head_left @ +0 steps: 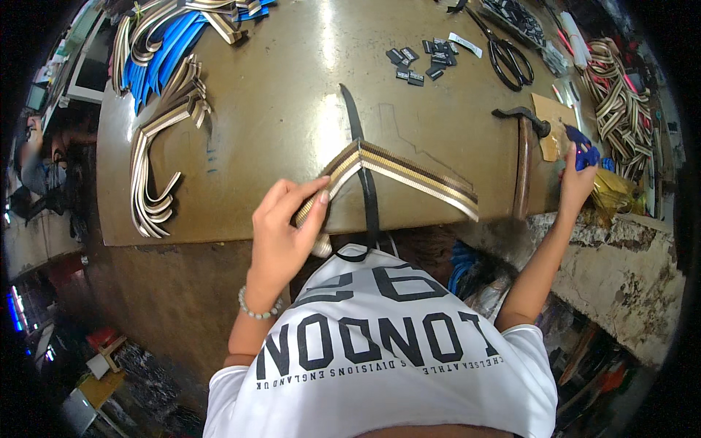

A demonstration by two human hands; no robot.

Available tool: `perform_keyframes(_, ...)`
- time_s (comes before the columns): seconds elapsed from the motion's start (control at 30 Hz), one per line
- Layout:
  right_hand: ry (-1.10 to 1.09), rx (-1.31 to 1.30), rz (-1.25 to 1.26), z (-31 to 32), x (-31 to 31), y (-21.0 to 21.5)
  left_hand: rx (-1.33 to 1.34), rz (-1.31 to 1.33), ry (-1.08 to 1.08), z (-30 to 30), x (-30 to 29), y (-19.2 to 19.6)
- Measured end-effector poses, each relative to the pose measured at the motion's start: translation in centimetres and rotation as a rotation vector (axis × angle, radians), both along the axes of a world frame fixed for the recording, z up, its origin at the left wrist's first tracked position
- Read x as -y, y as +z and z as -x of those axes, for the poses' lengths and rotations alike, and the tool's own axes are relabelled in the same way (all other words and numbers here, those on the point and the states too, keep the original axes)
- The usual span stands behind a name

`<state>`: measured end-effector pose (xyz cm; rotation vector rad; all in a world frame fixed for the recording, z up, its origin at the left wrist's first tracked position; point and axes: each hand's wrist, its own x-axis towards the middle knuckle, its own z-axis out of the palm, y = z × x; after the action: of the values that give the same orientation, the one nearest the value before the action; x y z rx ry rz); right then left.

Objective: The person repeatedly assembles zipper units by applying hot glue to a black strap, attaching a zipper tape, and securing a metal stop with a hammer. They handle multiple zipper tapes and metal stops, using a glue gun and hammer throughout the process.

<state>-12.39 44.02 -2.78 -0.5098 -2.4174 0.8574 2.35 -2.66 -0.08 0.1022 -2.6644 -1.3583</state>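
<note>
Between its thumb and fingers, my left hand [281, 223] pinches the left end of a striped webbing strap [420, 179] in brown, tan and white. The strap bends to a peak in the middle and its right end lies toward the table's front edge. A narrow black strap [352, 109] crosses at that peak, its far end curving over the table and its near end reaching my shirt. Over at the right edge, my right hand [577, 182] is closed on a small shiny blue thing [586, 155] whose kind I cannot make out.
A hammer [523, 168] and black scissors [504, 62] lie at the right, near a piece of cardboard [553, 120]. Several small black pieces [416, 77] sit at the back. Bundled striped straps [142, 182] and blue strips [157, 66] are at the left, more straps [621, 109] far right.
</note>
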Motion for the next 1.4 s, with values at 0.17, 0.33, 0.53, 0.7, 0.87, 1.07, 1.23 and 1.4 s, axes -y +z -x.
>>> perform_keyframes(0.17,0.462,0.066,0.345,-2.4,13.4,5.1,0.093,0.605,-0.086,2.6,0.6,1.3)
perform_keyframes(0.33,0.946,0.293,0.300,-2.9,21.2,5.4,-0.088,0.654,-0.222,3.3,-0.7,0.0)
perform_keyframes(0.53,0.969,0.431,0.150,-2.1,22.7,5.4,-0.128,0.389,-0.182,3.3,-0.9,-2.4)
perform_keyframes(0.7,1.007,0.351,0.132,-0.9,23.2,4.5,-0.187,0.371,-0.187,3.4,-0.6,-2.9)
perform_keyframes(0.87,1.014,0.353,0.102,-1.4,23.3,4.8,-0.202,0.351,-0.185,3.3,-0.5,-3.2)
perform_keyframes(1.07,1.039,0.501,0.041,-4.3,22.6,6.3,-0.263,0.389,-0.177,3.3,-0.5,-3.7)
perform_keyframes(1.23,1.145,0.618,0.137,-6.1,21.2,7.2,-0.238,0.416,-0.179,3.2,-0.6,-3.3)
perform_keyframes(1.4,0.559,0.160,0.482,-4.2,12.9,6.0,-0.162,0.426,-0.168,3.5,-0.9,-2.7)
